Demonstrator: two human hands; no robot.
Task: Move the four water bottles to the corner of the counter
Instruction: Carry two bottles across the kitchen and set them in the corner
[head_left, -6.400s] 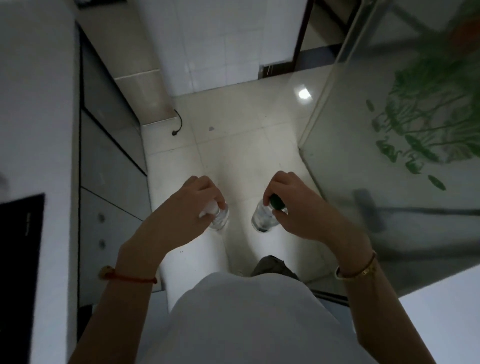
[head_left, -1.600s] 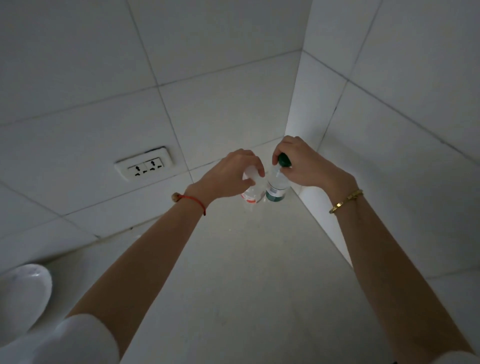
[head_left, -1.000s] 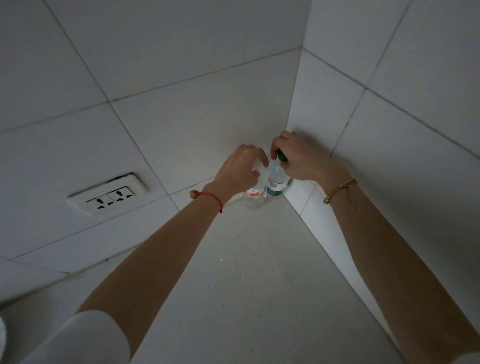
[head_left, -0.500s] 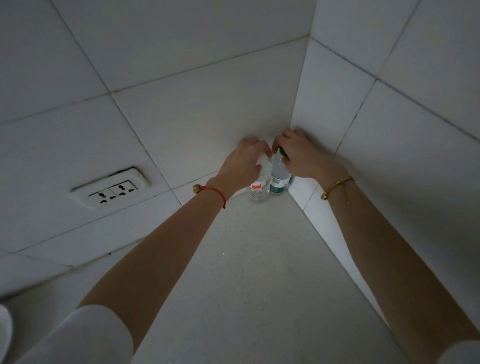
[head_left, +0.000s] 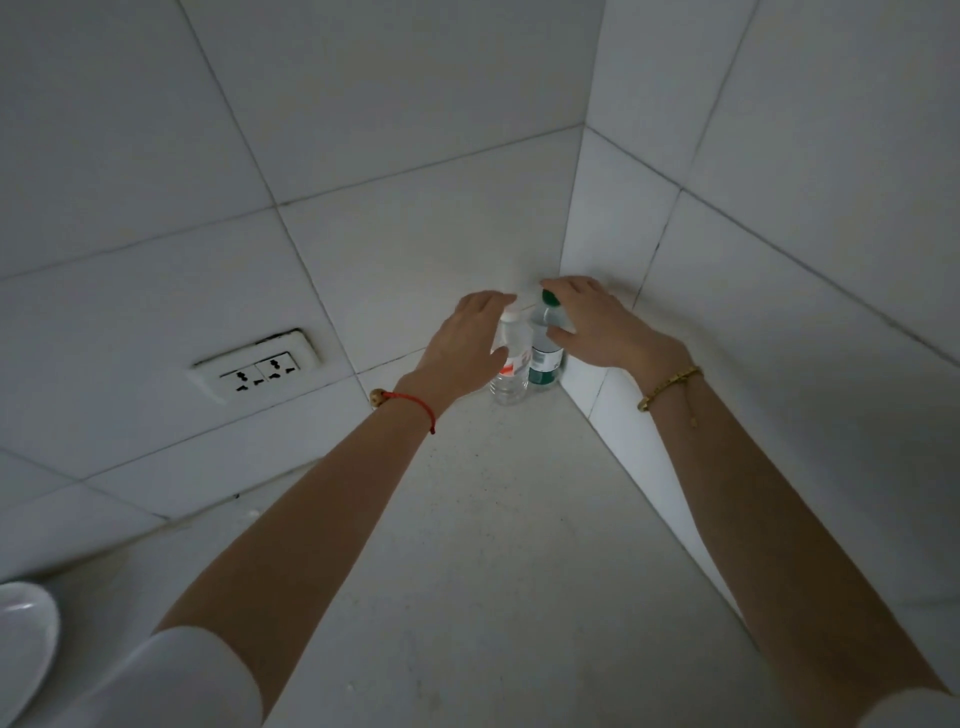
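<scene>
Two small water bottles stand upright side by side in the corner of the pale counter (head_left: 493, 545), where the two tiled walls meet. The left one is a clear bottle (head_left: 511, 371) with a white cap and a red label. The right one is a bottle (head_left: 545, 358) with a green cap and a green label. My left hand (head_left: 462, 345) hovers at the clear bottle's left side with fingers stretched out. My right hand (head_left: 597, 327) is spread over the green bottle's right side, and its cap shows beside my fingers. Neither hand wraps a bottle.
A double wall socket (head_left: 257, 366) sits in the left wall just above the counter. A white rounded dish (head_left: 21, 639) shows at the lower left edge. Tiled walls close in on the corner from left and right.
Both hands carried the bottles to the corner and set them down. In the last half second my fingers have uncurled from the caps and necks, so the caps now show.
</scene>
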